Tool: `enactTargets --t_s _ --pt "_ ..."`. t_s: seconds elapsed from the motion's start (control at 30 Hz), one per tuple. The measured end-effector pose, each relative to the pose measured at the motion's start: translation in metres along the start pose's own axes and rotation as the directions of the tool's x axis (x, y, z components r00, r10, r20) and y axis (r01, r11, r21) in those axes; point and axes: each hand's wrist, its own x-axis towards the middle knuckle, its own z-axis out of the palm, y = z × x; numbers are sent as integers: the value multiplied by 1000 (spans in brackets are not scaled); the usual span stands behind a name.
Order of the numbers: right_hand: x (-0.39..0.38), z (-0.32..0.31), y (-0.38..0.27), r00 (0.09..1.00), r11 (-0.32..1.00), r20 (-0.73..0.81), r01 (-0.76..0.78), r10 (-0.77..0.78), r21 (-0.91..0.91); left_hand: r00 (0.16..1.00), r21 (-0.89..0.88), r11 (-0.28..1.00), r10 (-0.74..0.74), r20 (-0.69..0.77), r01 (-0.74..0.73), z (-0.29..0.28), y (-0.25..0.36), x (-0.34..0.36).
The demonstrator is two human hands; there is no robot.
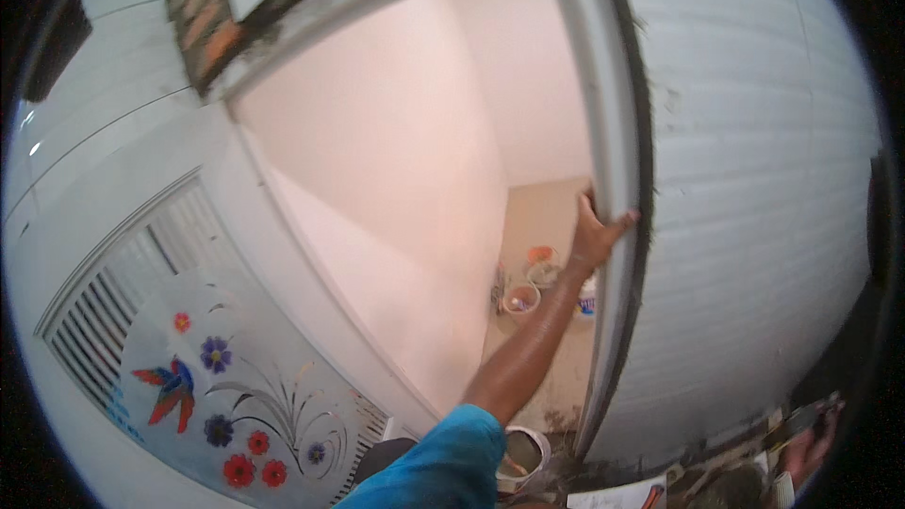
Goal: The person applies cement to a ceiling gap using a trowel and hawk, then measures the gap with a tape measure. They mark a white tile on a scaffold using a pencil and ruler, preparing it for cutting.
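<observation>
My left hand [596, 236], at the end of a blue-sleeved arm, grips the right upright of the white door frame [615, 320], fingertips curled round its inner edge and thumb across the front. The frame's outer edge has a dark, rough border. At the lower right rim my right hand [807, 448] is closed beside dark tool-like items; what it holds I cannot make out. On the left is a white door panel [127, 212] with slatted grilles and a floral bird design.
Through the doorway, several containers [520, 298] stand on a beige floor [542, 217] beside pale walls [386, 113]. A bucket [537, 443] sits at the threshold, with cluttered items nearby. A white wall [745, 179] fills the right side; exposed brickwork [217, 42] shows at the upper left.
</observation>
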Motion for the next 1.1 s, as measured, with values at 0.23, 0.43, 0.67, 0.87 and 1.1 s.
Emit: enactTargets --t_s 0.23,0.43,0.67,0.87,1.1 --pt "-114 63 218 440 426 465 -893 768 143 999 -71 997 -10 43 13 -4 14 1" --pt "-159 67 271 364 321 330 -930 871 178 995 -22 999 -25 93 27 -3 11 -1" --pt "-127 151 209 240 226 69 -960 968 168 982 -25 986 -159 100 162 -6 19 0" --pt "-129 261 152 178 127 170 -953 969 275 943 77 959 -284 173 274 -15 23 6" --pt "-136 318 102 157 153 4 -971 988 183 774 -29 809 -550 313 587 -56 160 -57"
